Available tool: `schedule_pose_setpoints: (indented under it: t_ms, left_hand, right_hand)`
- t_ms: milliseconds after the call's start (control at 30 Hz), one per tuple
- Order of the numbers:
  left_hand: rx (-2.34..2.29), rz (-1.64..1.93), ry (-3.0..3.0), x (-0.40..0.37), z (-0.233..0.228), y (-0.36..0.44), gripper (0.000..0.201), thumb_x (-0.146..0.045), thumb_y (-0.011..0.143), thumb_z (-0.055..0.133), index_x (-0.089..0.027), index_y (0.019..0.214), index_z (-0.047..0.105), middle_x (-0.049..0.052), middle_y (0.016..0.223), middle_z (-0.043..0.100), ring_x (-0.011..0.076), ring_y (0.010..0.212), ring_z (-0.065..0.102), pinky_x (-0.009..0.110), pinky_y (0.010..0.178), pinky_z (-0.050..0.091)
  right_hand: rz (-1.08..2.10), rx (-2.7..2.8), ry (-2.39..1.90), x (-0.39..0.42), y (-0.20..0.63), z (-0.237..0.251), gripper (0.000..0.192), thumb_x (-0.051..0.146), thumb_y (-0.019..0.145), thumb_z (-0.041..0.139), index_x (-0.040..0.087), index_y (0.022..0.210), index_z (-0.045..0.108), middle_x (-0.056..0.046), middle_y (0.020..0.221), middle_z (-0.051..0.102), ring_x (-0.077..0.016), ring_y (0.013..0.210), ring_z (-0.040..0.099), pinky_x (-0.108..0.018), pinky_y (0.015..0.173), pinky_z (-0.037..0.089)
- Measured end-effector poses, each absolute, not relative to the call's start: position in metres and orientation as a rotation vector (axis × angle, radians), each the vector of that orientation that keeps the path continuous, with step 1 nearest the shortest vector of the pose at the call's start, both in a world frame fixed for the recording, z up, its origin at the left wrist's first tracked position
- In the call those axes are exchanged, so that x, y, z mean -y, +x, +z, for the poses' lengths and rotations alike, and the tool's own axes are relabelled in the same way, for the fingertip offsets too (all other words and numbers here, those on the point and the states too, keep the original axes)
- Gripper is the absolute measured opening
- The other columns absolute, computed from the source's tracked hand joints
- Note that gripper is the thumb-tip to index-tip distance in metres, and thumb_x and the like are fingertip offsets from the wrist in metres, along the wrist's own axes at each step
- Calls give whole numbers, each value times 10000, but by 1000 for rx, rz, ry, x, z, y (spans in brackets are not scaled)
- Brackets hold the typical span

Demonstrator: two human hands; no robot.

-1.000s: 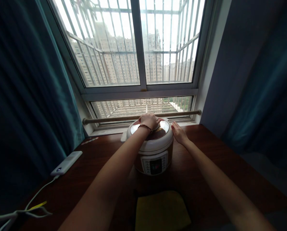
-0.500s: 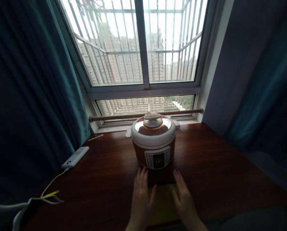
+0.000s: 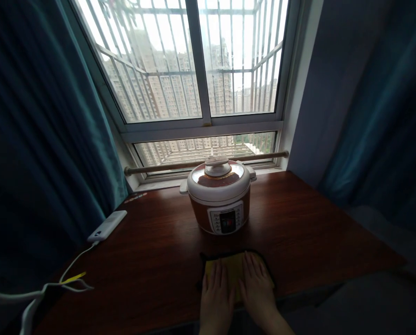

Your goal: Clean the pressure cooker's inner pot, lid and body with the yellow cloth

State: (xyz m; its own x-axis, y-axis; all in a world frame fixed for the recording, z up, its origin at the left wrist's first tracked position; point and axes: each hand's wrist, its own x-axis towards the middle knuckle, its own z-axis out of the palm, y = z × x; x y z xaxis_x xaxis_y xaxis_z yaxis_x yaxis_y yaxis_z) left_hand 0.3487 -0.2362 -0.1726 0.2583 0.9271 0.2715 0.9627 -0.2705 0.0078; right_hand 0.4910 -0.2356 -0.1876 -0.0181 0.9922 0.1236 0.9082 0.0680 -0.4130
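A yellow cloth (image 3: 234, 268) lies on the dark wooden table (image 3: 298, 223) near its front edge. My left hand (image 3: 215, 298) rests flat on the cloth's left part, fingers slightly apart. Beside it, my right hand (image 3: 258, 293) lies flat on the right part. Neither hand grips anything. Behind the cloth stands a red-and-white electric pressure cooker (image 3: 221, 195) with its lid on and a control panel facing me, untouched.
A white power bank (image 3: 107, 225) lies at the table's left, with a white cable (image 3: 54, 291) running to the front left corner. Teal curtains (image 3: 43, 139) hang on both sides. A barred window (image 3: 201, 70) and a wooden rod (image 3: 166, 166) are behind the cooker.
My hands left the cooker's lid and side, drew back toward me and now lie flat on the yellow cloth. The view shifted slightly.
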Motion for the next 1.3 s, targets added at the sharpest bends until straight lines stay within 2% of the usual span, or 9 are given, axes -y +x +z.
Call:
schedule_pose_setpoints:
  t_ms: [267,400,800,1300]
  left_hand:
    - [1732,-345,-2475,212,-178,343,521,-419,857,302,-162,1296,413,85,1378,349,252,1269,312,462,1021,287]
    - [1699,-345,-2469,193,-182,341,531,-423,864,283,-154,1308,393,82,1387,342,240,1275,303,444,1022,276]
    - [1745,-364,-2383,211,-182,347,509,-409,865,302,-163,1298,405,70,1383,351,234,1264,320,439,1015,284]
    - [1691,-389,-2422,241,-184,382,478,-382,842,353,-167,1252,473,74,1337,425,265,1240,355,469,996,314]
  right_hand:
    - [200,2044,-1968,213,487,-190,608,379,837,302,64,1357,286,-106,1435,180,-286,1323,149,-455,1059,108]
    - [187,2116,-1981,194,489,-186,609,377,845,297,53,1361,274,-113,1437,192,-286,1323,141,-447,1054,96]
    - [191,2190,-1899,204,501,-189,615,437,873,244,86,1377,238,-86,1447,170,-273,1329,124,-424,1060,103]
    - [30,2216,-1827,237,552,-205,636,512,865,269,137,1378,250,-56,1438,215,-249,1315,193,-399,1065,185]
